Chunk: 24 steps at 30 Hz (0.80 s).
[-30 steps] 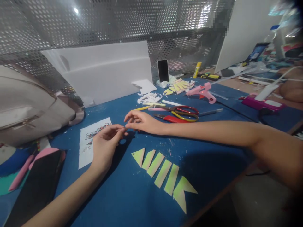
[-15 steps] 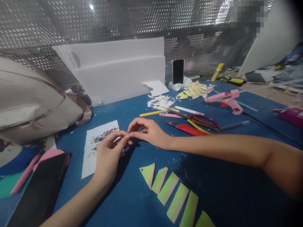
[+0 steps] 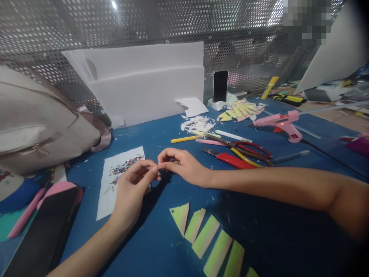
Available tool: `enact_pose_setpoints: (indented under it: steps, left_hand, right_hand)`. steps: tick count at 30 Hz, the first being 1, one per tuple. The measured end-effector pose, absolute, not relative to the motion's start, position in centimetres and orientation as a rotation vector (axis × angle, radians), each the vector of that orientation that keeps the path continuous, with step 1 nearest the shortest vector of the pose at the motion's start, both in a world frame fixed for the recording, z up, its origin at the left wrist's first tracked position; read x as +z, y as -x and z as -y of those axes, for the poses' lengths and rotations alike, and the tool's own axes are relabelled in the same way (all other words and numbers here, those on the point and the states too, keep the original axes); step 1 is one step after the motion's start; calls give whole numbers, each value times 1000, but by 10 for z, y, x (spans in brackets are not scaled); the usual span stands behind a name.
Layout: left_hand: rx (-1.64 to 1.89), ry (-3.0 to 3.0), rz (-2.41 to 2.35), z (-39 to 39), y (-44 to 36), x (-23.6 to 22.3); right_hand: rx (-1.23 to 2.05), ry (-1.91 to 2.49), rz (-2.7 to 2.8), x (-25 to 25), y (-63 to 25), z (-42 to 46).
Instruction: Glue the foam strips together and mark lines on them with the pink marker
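Observation:
My left hand is closed in a pinch, thumb against fingers, over the right edge of a white paper sheet. Small colourful bits lie scattered on that sheet. My right hand pinches too, its fingertips meeting those of my left hand. Whatever sits between the fingertips is too small or hidden to make out. Nearer to me lies a row of green-and-pink cut pieces, the first one pointed with a small hole.
Beyond my right hand lie scissors, a red-handled cutter, pens and white scraps. A pink glue gun rests at right, a phone stands behind. At left are a pale bag and a long black object.
Both hands stay pinched together at nearly the same spot. The view has shifted slightly, so the things at right appear a little further right.

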<state>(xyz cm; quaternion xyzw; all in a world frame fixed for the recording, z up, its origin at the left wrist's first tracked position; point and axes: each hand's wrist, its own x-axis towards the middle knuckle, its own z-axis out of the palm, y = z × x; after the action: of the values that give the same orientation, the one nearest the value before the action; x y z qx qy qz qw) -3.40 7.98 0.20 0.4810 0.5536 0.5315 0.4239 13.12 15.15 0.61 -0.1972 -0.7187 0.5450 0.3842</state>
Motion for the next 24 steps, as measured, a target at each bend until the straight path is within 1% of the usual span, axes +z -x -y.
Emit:
enact_pose_setpoints:
  steps: [6,10,18,24]
  left_hand:
    - [1308,-1231,-1343,-80,33,4]
    - [1328,-1188,-1391,-79,33,4]
    - [1485,-1095,-1494,-80,35,2]
    - [1578,-1080,-1391,-78,31,6]
  right_hand:
    - [1440,450,1811,7,-133,-150]
    - [1345,507,1798,7,-133,-151]
    - [1296,540,1833,5,-133,-151]
    - [1363,552,1885,2,-132,-154]
